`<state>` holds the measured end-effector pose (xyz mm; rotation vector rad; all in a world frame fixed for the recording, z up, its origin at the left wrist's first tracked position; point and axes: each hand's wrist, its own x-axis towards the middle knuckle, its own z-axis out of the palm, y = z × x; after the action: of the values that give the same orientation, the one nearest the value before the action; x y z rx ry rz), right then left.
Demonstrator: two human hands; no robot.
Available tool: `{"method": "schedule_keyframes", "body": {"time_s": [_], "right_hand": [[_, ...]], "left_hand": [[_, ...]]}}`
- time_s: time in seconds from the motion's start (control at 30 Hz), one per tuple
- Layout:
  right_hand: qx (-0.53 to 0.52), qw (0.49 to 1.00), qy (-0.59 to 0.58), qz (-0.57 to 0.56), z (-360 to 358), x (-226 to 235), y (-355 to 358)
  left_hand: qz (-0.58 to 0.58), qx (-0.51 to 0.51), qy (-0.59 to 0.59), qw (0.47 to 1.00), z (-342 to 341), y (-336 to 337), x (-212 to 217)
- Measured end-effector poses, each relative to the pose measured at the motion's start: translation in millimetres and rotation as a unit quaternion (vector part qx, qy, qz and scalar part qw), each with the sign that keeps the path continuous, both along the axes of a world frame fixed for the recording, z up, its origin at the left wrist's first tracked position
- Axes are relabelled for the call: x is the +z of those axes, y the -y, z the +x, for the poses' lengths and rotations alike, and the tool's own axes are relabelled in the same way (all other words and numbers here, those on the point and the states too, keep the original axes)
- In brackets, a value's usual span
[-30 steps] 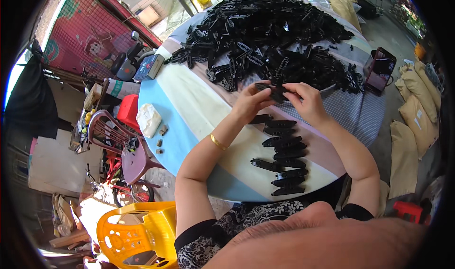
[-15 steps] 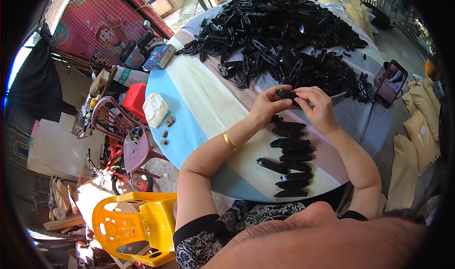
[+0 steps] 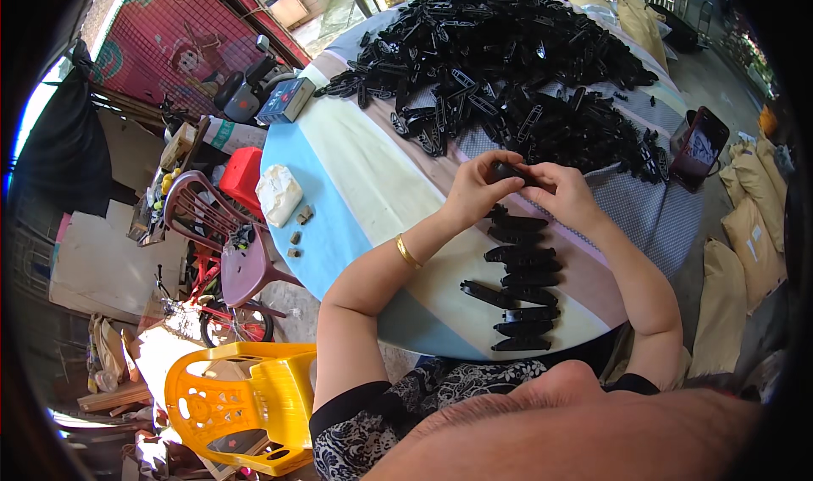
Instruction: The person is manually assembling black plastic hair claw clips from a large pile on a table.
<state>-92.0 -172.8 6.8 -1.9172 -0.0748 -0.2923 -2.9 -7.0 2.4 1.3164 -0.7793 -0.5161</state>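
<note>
Worktop [image 3: 373,185] is covered in a striped cloth, with a massive heap of black plastic parts [image 3: 508,45] at the far side. Left hand [image 3: 474,195] has a black piece [image 3: 506,172] gripped between thumb and fingers, and the right hand [image 3: 569,198] is pinching its other end, so both are on it, held up just in front of the heap. Closer in there's a rough column of finished-looking black pieces [image 3: 523,315] running down to the near edge. Phone [image 3: 701,146] is propped up off to the right, white bag [image 3: 278,196] over on the left.
</note>
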Motion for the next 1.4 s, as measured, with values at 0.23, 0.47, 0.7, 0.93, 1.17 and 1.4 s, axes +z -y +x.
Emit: {"method": "schedule_keyframes", "body": {"time_s": [0.23, 0.47, 0.7, 0.93, 1.17, 1.4], "right_hand": [[-0.002, 1.0, -0.01, 0.002, 0, -2, -4], [-0.102, 0.975, 0.106, -0.168, 10, -4, 17], [-0.108, 0.894, 0.129, -0.415, 12, -27, 11], [-0.082, 0.901, 0.112, -0.412, 6, -23, 6], [-0.097, 0.949, 0.11, -0.278, 3, -13, 0], [-0.114, 0.988, 0.08, -0.073, 10, -15, 9]], "left_hand": [[0.034, 0.021, 0.055, 0.998, -4, -3, 13], [0.264, 0.137, 0.321, 0.899, 37, -23, 20], [0.422, -0.132, 0.153, 0.884, 34, -19, 17], [0.409, 0.381, 0.429, 0.71, 79, -35, -14], [0.413, 0.355, 0.454, 0.705, 84, -40, -18], [0.307, 0.297, 0.424, 0.798, 69, -43, 10]]}}
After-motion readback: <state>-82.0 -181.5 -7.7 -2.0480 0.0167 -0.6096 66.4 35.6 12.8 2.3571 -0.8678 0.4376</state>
